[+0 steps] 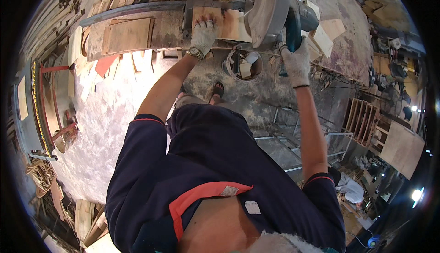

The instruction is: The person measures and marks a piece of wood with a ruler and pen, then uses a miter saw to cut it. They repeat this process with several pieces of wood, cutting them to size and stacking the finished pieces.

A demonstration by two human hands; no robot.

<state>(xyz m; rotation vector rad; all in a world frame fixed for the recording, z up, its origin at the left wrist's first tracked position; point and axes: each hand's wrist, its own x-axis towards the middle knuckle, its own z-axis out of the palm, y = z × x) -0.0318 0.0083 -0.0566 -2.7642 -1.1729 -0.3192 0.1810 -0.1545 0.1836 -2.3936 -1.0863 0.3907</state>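
My left hand (pixel 204 34), in a white work glove with a wristwatch, presses flat on a pale wooden board (pixel 227 23) lying on the saw bench. My right hand (pixel 297 63), also gloved, is closed around the teal handle (pixel 293 29) of a mitre saw. The saw's grey blade guard (pixel 265 8) sits just right of my left hand, over the board. The blade itself is hidden by the guard.
A long dusty workbench (pixel 133 35) runs across the top, with wood offcuts (pixel 327 35) to the right. A round bin (pixel 243 64) with scraps stands under the bench. A red-framed machine (pixel 50 106) is at left, wooden crates (pixel 362 120) and metal frames at right.
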